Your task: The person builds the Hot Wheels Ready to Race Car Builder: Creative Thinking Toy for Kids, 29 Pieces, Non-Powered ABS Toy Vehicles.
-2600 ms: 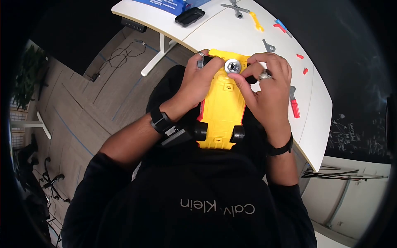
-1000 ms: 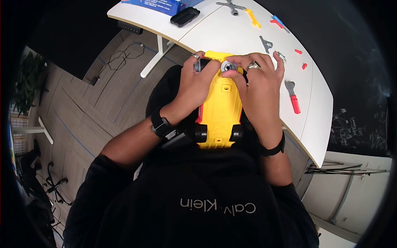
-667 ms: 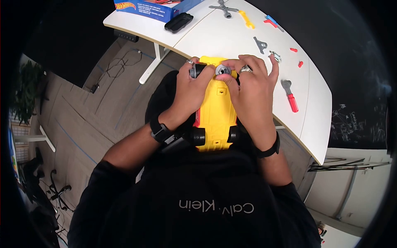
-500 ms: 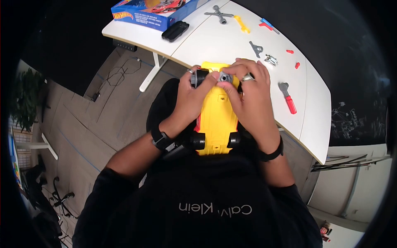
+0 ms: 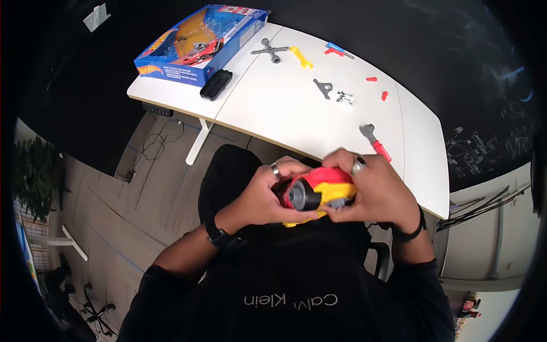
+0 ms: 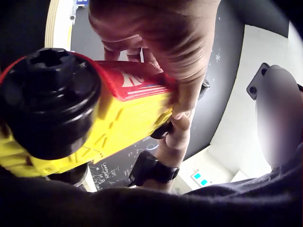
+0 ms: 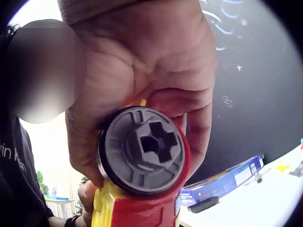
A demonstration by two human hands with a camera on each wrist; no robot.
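Both hands hold a toy car point(image 5: 327, 185) with a red body and yellow underside, turned on its side over the lap. My left hand point(image 5: 259, 196) grips one end, near a black wheel point(image 5: 303, 195) with a grey hub. My right hand point(image 5: 384, 191) grips the other end, its thumb next to a grey piece point(image 5: 337, 203) on the yellow side. In the left wrist view a large black wheel point(image 6: 52, 104) stands in the foreground. The right wrist view shows a wheel point(image 7: 123, 156) with a cross-shaped socket in its hub, close under the right palm point(image 7: 137, 61).
On the white table point(image 5: 273, 108) ahead lie a blue toy box point(image 5: 199, 45), a black tray point(image 5: 216, 84), a grey cross wrench point(image 5: 269, 51), a yellow wrench point(image 5: 300, 57), small silver pieces point(image 5: 346, 98), red pieces point(image 5: 371, 79) and a red-handled ratchet point(image 5: 375, 142).
The car has gone from underside up, lengthwise, to lying on its side across the lap. Both hands have shifted their grip, and the right fingers have left the round grey piece's earlier spot.
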